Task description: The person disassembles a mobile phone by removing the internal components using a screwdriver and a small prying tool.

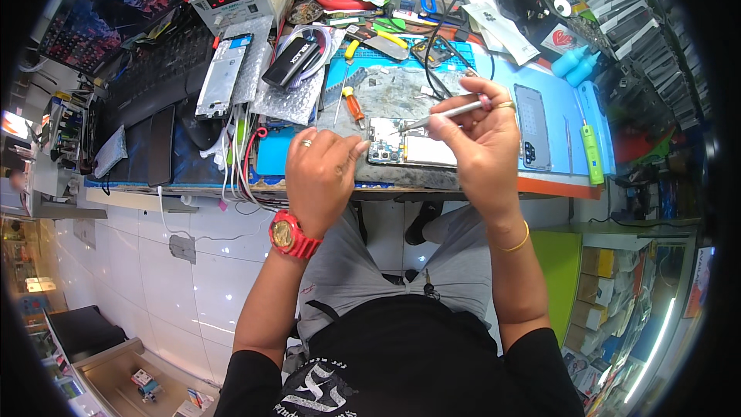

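I see the opened phone [409, 147] lying flat on a worn grey mat [394, 93] near the front edge of the desk [556, 185], its back removed so that the circuit board and pale battery face up.

My left hand [320, 174] rests on the desk edge at the left end of the phone. Its fingers are curled, and the fingertips [359, 150] press against the phone's camera end, steadying it. The grip is closed against the phone, not wrapped around it. A red wristwatch [289, 235] sits on this wrist.

My right hand [475, 135] is raised just above the right part of the phone. Its grip is closed on a slim silver screwdriver [440, 116], pinched between thumb and fingers. The tool slants down to the left, and its tip sits over the upper part of the phone's board; I cannot tell whether it touches.

Just right of this hand, a grey back cover [532, 127] lies on the blue mat [559, 100]. An orange-handled screwdriver [353, 104] lies on the grey mat, near the phone's upper left. A green tool [590, 150] lies further right.
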Available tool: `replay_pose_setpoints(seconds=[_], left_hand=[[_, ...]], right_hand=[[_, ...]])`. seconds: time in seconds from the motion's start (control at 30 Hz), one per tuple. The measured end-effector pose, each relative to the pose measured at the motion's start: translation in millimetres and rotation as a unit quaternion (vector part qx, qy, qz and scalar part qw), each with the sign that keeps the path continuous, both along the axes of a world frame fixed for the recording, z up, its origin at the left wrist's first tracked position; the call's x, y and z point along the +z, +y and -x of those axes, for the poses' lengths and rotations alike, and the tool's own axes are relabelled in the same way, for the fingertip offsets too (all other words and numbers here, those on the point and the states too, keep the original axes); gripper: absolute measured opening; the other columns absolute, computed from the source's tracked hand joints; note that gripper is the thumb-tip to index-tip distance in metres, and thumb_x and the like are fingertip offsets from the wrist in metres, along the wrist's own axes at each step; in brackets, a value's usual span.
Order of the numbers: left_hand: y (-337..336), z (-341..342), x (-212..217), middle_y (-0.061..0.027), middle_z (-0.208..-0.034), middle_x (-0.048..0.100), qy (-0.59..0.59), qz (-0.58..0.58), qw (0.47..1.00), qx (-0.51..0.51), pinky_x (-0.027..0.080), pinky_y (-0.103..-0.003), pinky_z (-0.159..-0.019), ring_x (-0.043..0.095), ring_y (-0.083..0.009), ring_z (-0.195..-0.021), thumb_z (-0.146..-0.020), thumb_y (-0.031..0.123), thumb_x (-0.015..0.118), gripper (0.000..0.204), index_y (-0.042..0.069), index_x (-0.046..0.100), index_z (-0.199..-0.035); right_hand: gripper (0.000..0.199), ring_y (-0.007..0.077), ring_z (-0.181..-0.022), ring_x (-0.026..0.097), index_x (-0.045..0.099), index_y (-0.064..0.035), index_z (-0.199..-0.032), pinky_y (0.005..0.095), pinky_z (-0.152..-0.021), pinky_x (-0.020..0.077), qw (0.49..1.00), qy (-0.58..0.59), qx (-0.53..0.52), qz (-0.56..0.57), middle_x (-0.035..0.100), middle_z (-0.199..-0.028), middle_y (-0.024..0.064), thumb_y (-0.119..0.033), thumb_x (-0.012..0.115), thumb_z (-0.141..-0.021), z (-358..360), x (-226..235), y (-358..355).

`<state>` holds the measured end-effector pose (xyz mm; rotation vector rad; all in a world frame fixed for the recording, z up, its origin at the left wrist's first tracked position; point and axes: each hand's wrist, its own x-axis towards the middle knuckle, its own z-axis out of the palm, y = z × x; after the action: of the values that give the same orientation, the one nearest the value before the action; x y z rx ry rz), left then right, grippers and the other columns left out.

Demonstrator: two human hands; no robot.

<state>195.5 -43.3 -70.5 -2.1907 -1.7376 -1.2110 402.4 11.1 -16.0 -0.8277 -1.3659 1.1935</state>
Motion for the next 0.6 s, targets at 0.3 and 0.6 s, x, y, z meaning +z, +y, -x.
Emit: replay_pose_setpoints(seconds=[0.3, 0.6], left_hand=[[5, 8, -6, -0.0108, -0.083, 0.066, -0.073, 0.018, 0.997, -0.028, 0.046, -0.039, -0.075, 0.061, -0.0273, -0.076, -0.088, 0.006, 0.074, 0.015, 0.000, 0.073, -0.101], [4, 5, 5, -0.0103, -0.085, 0.066, -0.067, 0.021, 0.996, -0.045, 0.047, -0.039, -0.074, 0.062, -0.0288, -0.079, -0.086, 0.009, 0.076, 0.014, 0.002, 0.071, -0.098]], right_hand=[[0.050, 0.0125, -0.089, 0.063, 0.042, 0.0011, -0.130, 0.0263, -0.081, 0.0551, 0.999, -0.029, -0.019, 0.008, 0.065, -0.103, 0.0109, 0.006, 0.071, -0.090, -8, -16, 6], [0.050, 0.0149, -0.091, 0.066, 0.040, 0.0026, -0.131, 0.0288, -0.082, 0.0587, 0.999, -0.024, 0.020, 0.031, 0.065, -0.106, 0.0139, 0.007, 0.070, -0.090, 27, -24, 2]])
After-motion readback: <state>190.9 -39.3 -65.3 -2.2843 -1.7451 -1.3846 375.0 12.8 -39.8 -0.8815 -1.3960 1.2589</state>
